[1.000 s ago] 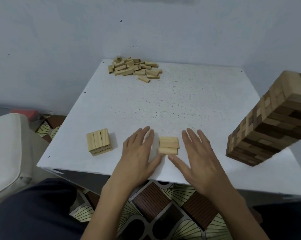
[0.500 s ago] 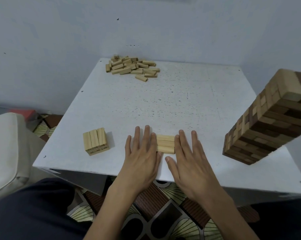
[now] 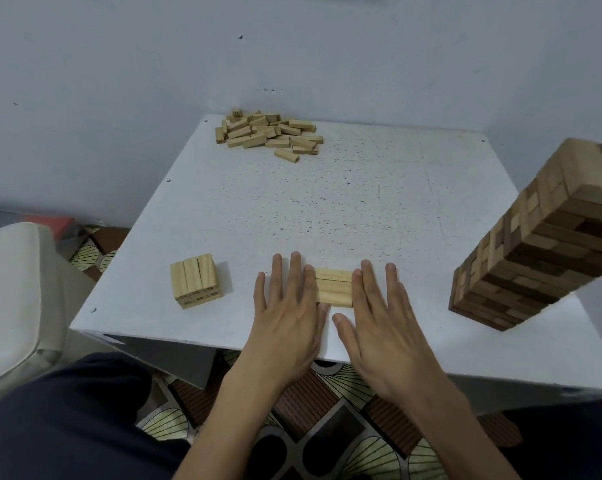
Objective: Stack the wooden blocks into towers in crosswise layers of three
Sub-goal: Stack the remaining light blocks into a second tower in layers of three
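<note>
A flat layer of three pale wooden blocks (image 3: 333, 287) lies side by side near the front edge of the white table (image 3: 344, 202). My left hand (image 3: 289, 306) presses against the layer's left ends with straight fingers. My right hand (image 3: 379, 317) presses against its right ends, fingers straight too. A short stack of pale blocks (image 3: 195, 281) stands to the left, its top layer of three pointing away from me. A heap of loose pale blocks (image 3: 268, 133) lies at the far edge.
A tall tower of mixed light and dark wooden blocks (image 3: 541, 244) stands at the table's right side. A cream cushion (image 3: 12, 299) sits left of the table. My dark-clad leg (image 3: 71, 420) and a patterned floor show below the table's front edge.
Both hands have closed in from the sides until their straight fingers press the ends of the three-block layer, squaring it up. The view has shifted slightly.
</note>
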The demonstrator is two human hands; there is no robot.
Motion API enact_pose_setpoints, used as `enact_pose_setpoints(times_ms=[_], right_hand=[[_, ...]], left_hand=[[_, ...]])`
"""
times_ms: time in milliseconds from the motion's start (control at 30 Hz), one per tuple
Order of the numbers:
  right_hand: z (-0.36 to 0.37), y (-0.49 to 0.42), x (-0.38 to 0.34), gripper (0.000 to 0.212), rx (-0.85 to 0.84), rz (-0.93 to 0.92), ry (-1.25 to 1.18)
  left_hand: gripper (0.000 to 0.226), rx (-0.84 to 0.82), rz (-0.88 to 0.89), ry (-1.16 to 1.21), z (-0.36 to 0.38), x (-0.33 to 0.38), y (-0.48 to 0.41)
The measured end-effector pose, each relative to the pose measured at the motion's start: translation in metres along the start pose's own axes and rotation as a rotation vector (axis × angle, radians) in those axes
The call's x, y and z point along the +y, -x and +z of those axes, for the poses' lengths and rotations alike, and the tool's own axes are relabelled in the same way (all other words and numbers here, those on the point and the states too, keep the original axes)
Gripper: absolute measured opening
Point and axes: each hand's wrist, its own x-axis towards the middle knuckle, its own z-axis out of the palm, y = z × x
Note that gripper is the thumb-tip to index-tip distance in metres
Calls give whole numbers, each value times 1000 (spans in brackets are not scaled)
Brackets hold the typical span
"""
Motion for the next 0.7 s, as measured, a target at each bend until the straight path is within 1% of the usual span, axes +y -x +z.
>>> enact_pose_setpoints(times_ms=[33,100,167,200,267,333,400,533,700], right_hand=[[-2,0,0,82,-18,3,-15],[-7,-1,2,85,-63,22,-77],[-12,-3,6,86,-55,11,-196],[-14,-5,8,85,-52,-4,-267],[-19,-9,14,78,-39,-39,-372],[-23,-12,18,75,-13,-64,-407],[-25,-14,21,75,-3,-86,-404],[-22,-16,24,77,7,-93,-395],[-15,-18,26,75,43,-109,-388]], left_hand=[[63,-36,-6,29,-3,0,0],[79,-74,-21,130,-11,-1,0],[92,-128,-41,240,-18,-5,-1],[92,-139,-40,287,-21,-7,-2],[82,-121,-27,405,-25,-12,-4],[78,-71,12,490,-28,-16,-5],[79,-50,40,512,-29,-20,-8],[80,-62,88,523,-30,-27,-13],[76,-79,97,509,-27,-29,-18]])
